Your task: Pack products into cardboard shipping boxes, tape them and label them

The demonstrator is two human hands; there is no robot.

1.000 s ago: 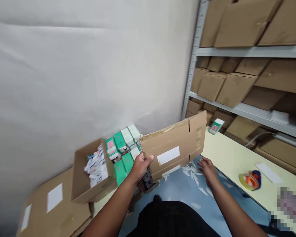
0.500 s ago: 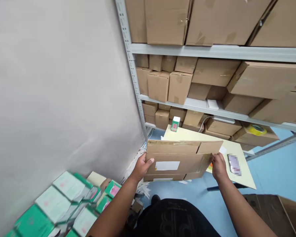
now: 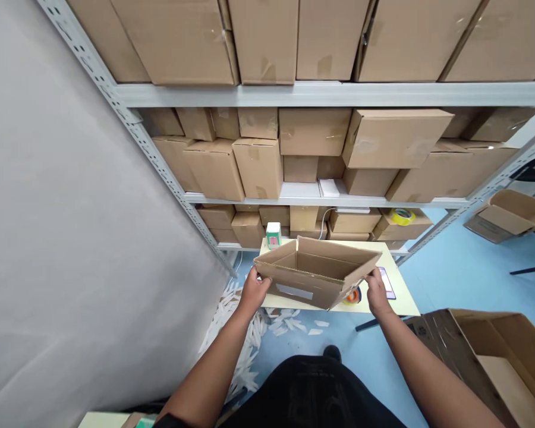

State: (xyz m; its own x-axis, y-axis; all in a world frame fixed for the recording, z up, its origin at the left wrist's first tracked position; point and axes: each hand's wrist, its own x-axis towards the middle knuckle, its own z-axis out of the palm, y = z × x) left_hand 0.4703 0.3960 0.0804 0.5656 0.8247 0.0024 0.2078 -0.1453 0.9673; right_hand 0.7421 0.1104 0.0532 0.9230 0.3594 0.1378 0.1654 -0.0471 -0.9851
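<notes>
Between my hands is a cardboard box (image 3: pixel 307 284), partly unfolded, its top open and its inside showing. A white label (image 3: pixel 294 291) is stuck on the side facing me. My left hand (image 3: pixel 255 292) grips the box's left edge, thumb on the near side. At the right corner, my right hand (image 3: pixel 377 292) has its fingers closed on the cardboard. Under and behind the box stands a pale yellow table (image 3: pixel 401 300), with a small green and white box (image 3: pixel 273 235) on its far left, an orange tape roll (image 3: pixel 353 296) and a phone (image 3: pixel 387 284).
A metal shelf (image 3: pixel 303 95) full of cardboard boxes stands behind the table. Yellow tape (image 3: pixel 402 216) lies on a lower box. A large open carton (image 3: pixel 468 351) is at lower right, another carton (image 3: pixel 510 217) farther back. White paper strips (image 3: pixel 236 333) litter the floor by the left wall.
The flat, folded cardboard has been spread into an open box shape. My view has turned right, so the green boxes at lower left are mostly out of sight.
</notes>
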